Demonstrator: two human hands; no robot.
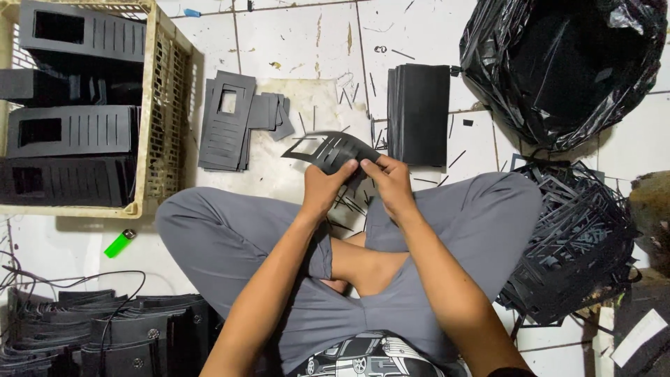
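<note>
I sit cross-legged on a white tiled floor. Both hands grip one thin black die-cut sheet (328, 148) with slots and a rectangular window, held bent above my shins. My left hand (322, 187) pinches its near edge from the left. My right hand (388, 180) pinches the same edge from the right, thumbs close together. A flat stack of similar cut black sheets (227, 120) lies on the floor just left of the hands. A thicker stack of plain black sheets (419, 114) stands just beyond my right hand.
A cream plastic crate (162, 105) at far left holds stacked black slotted pieces. A black plastic bag (565, 66) sits at top right, a heap of black cut-out scrap frames (576, 244) at right. A green lighter (120, 244) and black parts with wires (105, 331) lie at lower left.
</note>
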